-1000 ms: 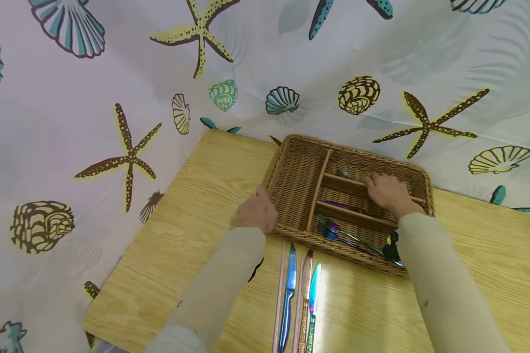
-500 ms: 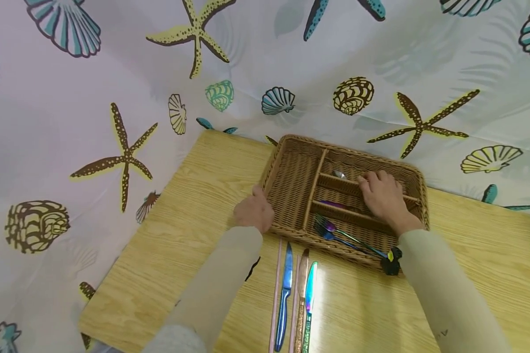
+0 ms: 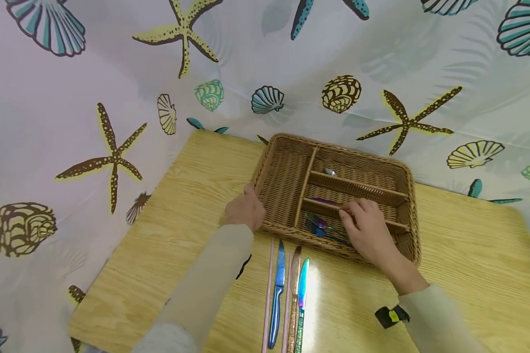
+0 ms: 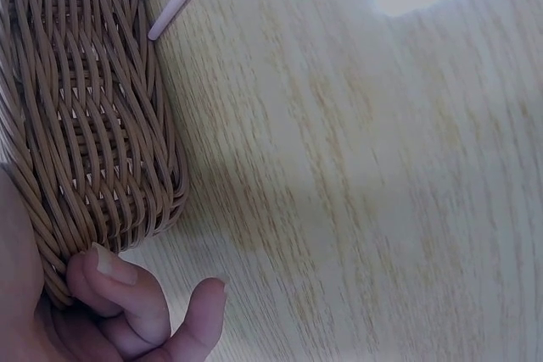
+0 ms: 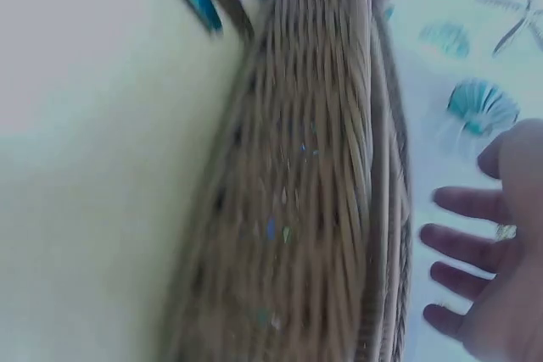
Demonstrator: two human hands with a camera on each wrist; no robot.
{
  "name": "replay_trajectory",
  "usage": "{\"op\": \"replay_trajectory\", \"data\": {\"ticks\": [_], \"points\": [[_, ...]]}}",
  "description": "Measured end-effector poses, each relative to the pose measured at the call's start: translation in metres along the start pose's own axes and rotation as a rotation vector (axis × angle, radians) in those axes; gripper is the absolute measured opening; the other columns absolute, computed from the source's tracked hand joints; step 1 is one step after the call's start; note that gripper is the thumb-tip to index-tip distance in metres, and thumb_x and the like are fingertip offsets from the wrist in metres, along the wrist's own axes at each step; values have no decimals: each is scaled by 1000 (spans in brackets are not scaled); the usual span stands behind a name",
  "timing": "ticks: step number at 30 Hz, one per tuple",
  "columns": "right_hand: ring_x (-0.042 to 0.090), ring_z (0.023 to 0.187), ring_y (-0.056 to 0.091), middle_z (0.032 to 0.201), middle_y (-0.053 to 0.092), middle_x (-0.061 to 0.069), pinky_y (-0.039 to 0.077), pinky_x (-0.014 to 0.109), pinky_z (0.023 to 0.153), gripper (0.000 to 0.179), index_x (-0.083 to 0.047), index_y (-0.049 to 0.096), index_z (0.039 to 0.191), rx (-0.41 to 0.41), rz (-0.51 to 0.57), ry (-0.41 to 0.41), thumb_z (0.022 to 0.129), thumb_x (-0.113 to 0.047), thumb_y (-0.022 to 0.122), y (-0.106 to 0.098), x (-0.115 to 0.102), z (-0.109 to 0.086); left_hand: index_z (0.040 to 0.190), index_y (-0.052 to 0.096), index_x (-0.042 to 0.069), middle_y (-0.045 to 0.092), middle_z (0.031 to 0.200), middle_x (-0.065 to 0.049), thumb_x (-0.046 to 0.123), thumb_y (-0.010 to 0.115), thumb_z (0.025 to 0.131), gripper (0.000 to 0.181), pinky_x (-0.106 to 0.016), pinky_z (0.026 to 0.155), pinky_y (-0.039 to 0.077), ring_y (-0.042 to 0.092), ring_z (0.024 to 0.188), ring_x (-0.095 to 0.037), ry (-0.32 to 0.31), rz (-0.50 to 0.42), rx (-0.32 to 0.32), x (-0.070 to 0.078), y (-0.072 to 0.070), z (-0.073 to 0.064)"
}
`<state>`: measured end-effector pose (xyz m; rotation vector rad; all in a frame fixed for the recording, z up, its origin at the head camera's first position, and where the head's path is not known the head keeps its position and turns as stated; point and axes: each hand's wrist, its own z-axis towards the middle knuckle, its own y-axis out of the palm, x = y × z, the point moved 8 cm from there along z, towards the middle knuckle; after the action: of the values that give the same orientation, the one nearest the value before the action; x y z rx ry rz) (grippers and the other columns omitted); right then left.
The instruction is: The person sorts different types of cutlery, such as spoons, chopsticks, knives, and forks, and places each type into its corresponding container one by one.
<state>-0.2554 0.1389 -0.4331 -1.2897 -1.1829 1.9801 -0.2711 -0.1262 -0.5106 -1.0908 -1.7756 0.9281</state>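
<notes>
A brown wicker cutlery tray (image 3: pixel 282 181) lies on the table, divided into several compartments. My left hand (image 3: pixel 245 210) grips its front-left corner; in the left wrist view the fingers (image 4: pixel 140 294) curl against the weave. Over the front compartment hovers my right hand (image 3: pixel 368 233), relaxed and holding nothing visible; the right wrist view shows its fingers spread. Below that hand are dark blue and purple forks (image 3: pixel 320 229), their handles partly hidden. A purple piece (image 3: pixel 324 201) shows in the middle compartment, and a silver spoon head (image 3: pixel 330 171) in the rear one.
In front of the tray lie a blue knife (image 3: pixel 277 294), a copper knife (image 3: pixel 293 299), a rainbow knife (image 3: pixel 302 296) and two thin pink sticks (image 3: pixel 268 294). A shell-and-starfish cloth (image 3: pixel 229 44) hangs behind the wooden table (image 3: pixel 159 235). A black tag (image 3: pixel 390 316) shows at the right sleeve.
My right hand has moved from the rear compartments toward the front one, uncovering the back-right of the tray. The left hand keeps its grip on the corner. The head view has swung slightly right.
</notes>
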Motion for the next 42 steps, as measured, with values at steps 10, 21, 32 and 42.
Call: {"op": "replay_trajectory", "data": {"ticks": [10,21,32,42], "points": [[28,90,51,93,62,6,38,43,79,7,-9,69,88,135,-56,25,92,-8,63,14,-46,-69,134,30,0,43,54,-1,21,26,104,37,-28,41,26,32,42,-13,17,2,-15,-3,-3,-1],[1,55,39,61,46,-14,36,21,49,22,-21,57,72,-254,-7,186,93,-18,64,71,-60,-109,149,19,-4,49,54,-3,25,25,105,52,-29,42,28,34,41,-14,15,-18,-16,-11,-4,-2],[8,48,30,55,34,-9,24,26,43,33,-19,42,63,-457,-72,275,86,-28,64,114,-60,-129,150,19,-4,56,59,-6,25,25,105,53,-31,43,31,39,43,-16,32,-41,-7,-7,-2,-4],[11,45,32,56,36,-3,23,25,42,25,-14,42,65,-397,-263,358,82,-20,59,100,-46,-133,145,25,-5,54,57,-7,26,28,107,49,-31,41,33,41,42,-16,59,-5,24,2,-3,-5]]}}
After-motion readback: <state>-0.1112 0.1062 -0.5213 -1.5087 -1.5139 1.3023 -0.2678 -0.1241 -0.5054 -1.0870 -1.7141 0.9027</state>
